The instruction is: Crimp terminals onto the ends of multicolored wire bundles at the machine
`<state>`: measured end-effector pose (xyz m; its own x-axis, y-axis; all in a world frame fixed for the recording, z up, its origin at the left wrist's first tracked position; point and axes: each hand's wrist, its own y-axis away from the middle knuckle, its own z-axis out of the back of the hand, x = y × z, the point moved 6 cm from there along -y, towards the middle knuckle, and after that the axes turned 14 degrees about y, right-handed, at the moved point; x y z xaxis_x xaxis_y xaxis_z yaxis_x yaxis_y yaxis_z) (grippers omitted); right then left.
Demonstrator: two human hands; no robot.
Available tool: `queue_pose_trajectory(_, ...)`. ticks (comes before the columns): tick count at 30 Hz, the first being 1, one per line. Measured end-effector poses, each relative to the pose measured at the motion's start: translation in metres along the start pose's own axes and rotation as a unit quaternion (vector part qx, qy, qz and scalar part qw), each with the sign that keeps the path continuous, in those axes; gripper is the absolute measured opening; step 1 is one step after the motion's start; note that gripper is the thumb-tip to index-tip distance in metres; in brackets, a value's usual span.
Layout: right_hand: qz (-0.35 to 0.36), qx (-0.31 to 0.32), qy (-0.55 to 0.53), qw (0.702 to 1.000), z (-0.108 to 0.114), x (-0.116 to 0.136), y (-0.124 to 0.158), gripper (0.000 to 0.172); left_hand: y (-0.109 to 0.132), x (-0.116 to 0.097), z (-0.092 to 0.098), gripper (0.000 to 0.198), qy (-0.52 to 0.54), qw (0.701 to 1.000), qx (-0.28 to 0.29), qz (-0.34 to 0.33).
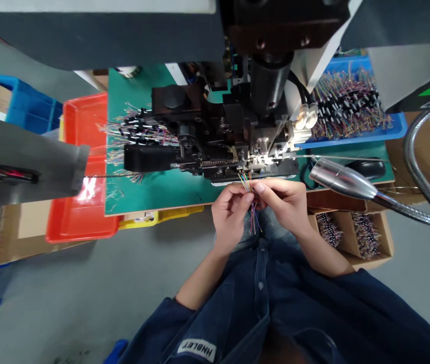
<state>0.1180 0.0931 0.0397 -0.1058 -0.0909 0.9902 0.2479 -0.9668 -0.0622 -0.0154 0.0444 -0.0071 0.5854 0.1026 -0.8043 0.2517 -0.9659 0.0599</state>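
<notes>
From where I stood, the bundle of thin coloured wires (246,183) sat near the middle of the frame, just below the lit front of the black machine (222,126). The left hand (232,208) had it pinched, thumb pressed over the strands and fingers curled behind. Yellow, green and orange ends fanned out above that thumb, towards the machine, while red and blue ends hung below the fingertips. The right hand (282,201) came in from the other side, its thumb and forefinger bent close together right beside the bundle; I couldn't tell whether they gripped a strand, since the fingers hid the wires' middle. Both hands were at the near edge of the green mat (196,194). A silver lamp (342,178) pointed in from the right, and more wire bundles filled a blue tray (370,139) at upper right.
</notes>
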Motion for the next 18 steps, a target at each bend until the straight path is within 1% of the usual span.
queue_pose_trajectory(4,-0.043,0.000,-0.015,0.999,-0.002,-0.005,-0.007,0.030,-0.003,0.003,0.000,0.026,-0.017,0.999,-0.019,-0.023)
queue_pose_trajectory(8,-0.071,-0.002,-0.053,0.996,-0.003,-0.011,-0.015,0.036,-0.006,-0.004,-0.005,0.022,-0.034,0.998,-0.022,-0.056)
queue_pose_trajectory(12,-0.082,-0.013,-0.063,0.995,-0.004,-0.013,-0.019,0.038,-0.009,-0.011,-0.009,0.020,-0.021,0.996,-0.029,-0.079)
queue_pose_trajectory(18,-0.100,-0.015,-0.084,0.991,-0.008,-0.013,-0.021,0.037,-0.011,-0.012,-0.008,0.023,-0.034,0.994,-0.048,-0.092)
